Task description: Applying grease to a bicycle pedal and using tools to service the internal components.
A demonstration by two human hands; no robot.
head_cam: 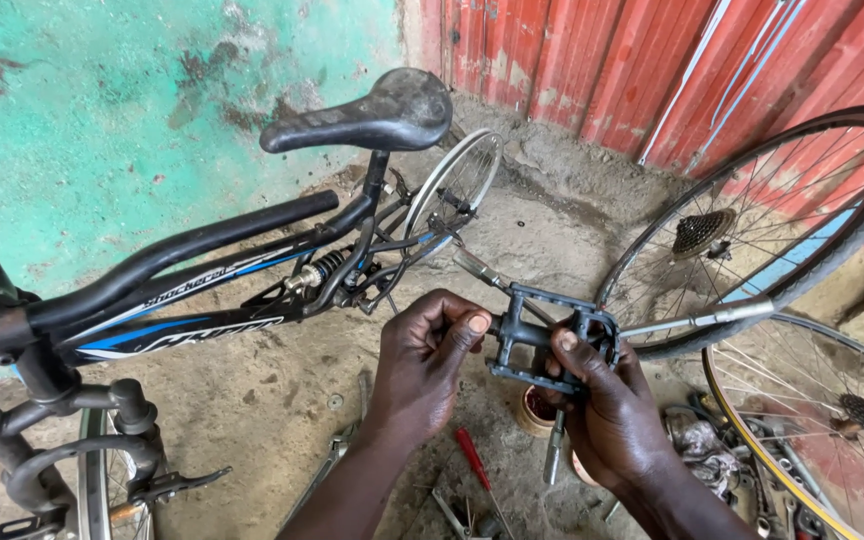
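A black bicycle pedal (542, 335) sits on the end of a silver crank arm (479, 268) in the middle of the view. My right hand (607, 410) grips the pedal's cage from below, thumb on its near edge. My left hand (427, 355) is closed around the pedal's inner end by the axle, thumb up. A long silver tool handle (697, 320) runs from the pedal's right side out to the right. The black and blue bicycle frame (202, 290) with a black saddle (367, 115) stands to the left.
Two loose spoked wheels with cogs (752, 230) (842, 420) lean at the right against a red corrugated wall. A red-handled screwdriver (472, 455), wrenches and a small tin (534, 410) lie on the dirt floor below my hands. A green wall stands behind the bicycle.
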